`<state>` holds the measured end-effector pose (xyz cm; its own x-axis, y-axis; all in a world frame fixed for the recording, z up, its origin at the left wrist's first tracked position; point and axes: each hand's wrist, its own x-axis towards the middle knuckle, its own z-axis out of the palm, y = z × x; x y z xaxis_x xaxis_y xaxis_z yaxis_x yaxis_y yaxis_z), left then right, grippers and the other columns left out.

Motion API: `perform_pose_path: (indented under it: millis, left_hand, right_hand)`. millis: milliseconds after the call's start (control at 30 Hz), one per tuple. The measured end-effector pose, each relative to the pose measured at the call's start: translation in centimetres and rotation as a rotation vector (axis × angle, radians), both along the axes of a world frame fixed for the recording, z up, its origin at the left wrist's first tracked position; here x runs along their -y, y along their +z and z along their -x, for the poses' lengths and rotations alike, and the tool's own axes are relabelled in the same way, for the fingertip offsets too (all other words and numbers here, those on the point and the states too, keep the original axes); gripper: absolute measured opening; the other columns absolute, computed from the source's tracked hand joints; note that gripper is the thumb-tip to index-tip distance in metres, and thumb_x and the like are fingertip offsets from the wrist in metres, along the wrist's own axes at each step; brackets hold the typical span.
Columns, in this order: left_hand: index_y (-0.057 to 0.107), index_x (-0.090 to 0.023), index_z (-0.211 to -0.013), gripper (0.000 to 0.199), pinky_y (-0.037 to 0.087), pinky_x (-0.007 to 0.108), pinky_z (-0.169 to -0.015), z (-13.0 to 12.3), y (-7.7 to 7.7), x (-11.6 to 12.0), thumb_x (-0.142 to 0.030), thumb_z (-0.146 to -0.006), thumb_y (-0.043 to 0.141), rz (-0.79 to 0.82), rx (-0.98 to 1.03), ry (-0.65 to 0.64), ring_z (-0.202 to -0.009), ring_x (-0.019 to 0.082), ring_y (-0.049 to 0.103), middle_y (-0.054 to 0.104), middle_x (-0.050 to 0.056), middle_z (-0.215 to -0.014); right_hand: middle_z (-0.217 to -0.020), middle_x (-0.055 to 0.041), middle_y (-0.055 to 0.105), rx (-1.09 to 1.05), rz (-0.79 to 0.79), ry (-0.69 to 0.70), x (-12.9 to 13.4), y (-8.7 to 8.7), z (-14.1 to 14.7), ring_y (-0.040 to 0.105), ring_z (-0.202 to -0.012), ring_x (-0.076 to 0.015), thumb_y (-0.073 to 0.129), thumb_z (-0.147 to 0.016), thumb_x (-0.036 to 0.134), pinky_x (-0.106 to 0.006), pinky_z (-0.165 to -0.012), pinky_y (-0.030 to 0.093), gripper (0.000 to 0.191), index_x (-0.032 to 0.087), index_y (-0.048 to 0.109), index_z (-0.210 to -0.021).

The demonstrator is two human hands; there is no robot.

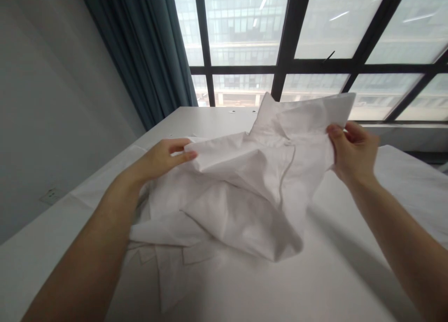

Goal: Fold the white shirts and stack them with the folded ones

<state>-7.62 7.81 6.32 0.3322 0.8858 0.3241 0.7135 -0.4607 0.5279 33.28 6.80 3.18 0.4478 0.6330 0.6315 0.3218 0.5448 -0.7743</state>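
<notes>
A crumpled white cloth garment [241,191] spans the space between my two hands, partly lifted above the white table [266,294]. My right hand [353,149] is closed on its upper right part, thumb in front, near a raised flap. At the garment's left edge, my left hand [168,158] pinches the fabric between thumb and fingers. The lower left part of the cloth hangs in loose folds down to the tabletop.
More white fabric [409,186] lies on the table at the right. Behind the table are large windows with dark frames [287,37] and a blue curtain [143,46]. A grey wall [52,102] with a socket [51,197] stands at the left.
</notes>
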Motion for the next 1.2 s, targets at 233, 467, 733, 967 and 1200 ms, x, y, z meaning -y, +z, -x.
perform_pose_path:
  millis: [233, 467, 733, 967, 1200]
  left_hand:
    - [0.06, -0.019, -0.08, 0.033, 0.027, 0.021, -0.046, 0.1, 1.1, 1.1, -0.052, -0.083, 0.061, -0.117, 0.261, 0.036, -0.051, 0.01, 0.038, 0.044, -0.004, -0.06]
    - [0.061, -0.021, -0.092, 0.024, 0.038, 0.025, -0.061, -0.2, -1.5, -1.4, -0.041, -0.089, 0.048, -0.176, -0.031, 0.148, -0.063, 0.015, 0.051, 0.056, -0.001, -0.07]
    - [0.058, -0.023, -0.099, 0.022, 0.041, 0.031, -0.071, 0.1, -4.0, -3.0, -0.032, -0.094, 0.039, -0.164, -0.324, 0.413, -0.083, 0.025, 0.062, 0.067, 0.006, -0.09]
    - [0.057, -0.025, -0.102, 0.024, 0.035, 0.03, -0.063, 1.4, -4.7, -3.2, -0.036, -0.098, 0.036, -0.226, -0.345, 0.511, -0.084, 0.025, 0.06, 0.066, 0.007, -0.1]
    - [0.056, -0.026, -0.098, 0.024, 0.032, 0.031, -0.064, 3.4, -5.2, -3.5, -0.035, -0.1, 0.034, -0.286, -0.297, 0.532, -0.086, 0.024, 0.056, 0.062, 0.006, -0.102]
  right_hand:
    - [-0.071, -0.0001, 0.064, 0.08, 0.066, -0.033, 1.5, 2.3, -1.9, 0.047, -0.056, -0.0184, 0.076, -0.075, 0.048, -0.035, -0.051, 0.034, 0.015, 0.034, 0.069, -0.076]
    - [-0.072, 0.0008, 0.067, -0.123, 0.424, 0.157, -1.5, -1.5, -3.2, 0.056, -0.06, -0.0147, 0.081, -0.066, 0.04, -0.028, -0.052, 0.046, 0.027, 0.026, 0.069, -0.086]
    - [-0.119, -0.0069, 0.069, 0.045, 0.883, 0.74, -1.0, -4.4, -4.6, 0.063, -0.108, -0.0246, 0.073, -0.078, 0.043, -0.034, -0.088, 0.053, 0.052, 0.028, 0.063, -0.127]
    - [-0.118, -0.0034, 0.07, 0.242, 0.898, 0.833, -0.8, -5.0, -4.5, 0.063, -0.109, -0.0285, 0.079, -0.072, 0.037, -0.041, -0.09, 0.052, 0.062, 0.035, 0.061, -0.131]
    - [-0.075, 0.0001, 0.069, 0.393, 0.77, 0.624, -1.2, -4.3, -3.9, 0.057, -0.064, -0.0152, 0.078, -0.07, 0.046, -0.026, -0.053, 0.045, 0.05, 0.024, 0.072, -0.115]
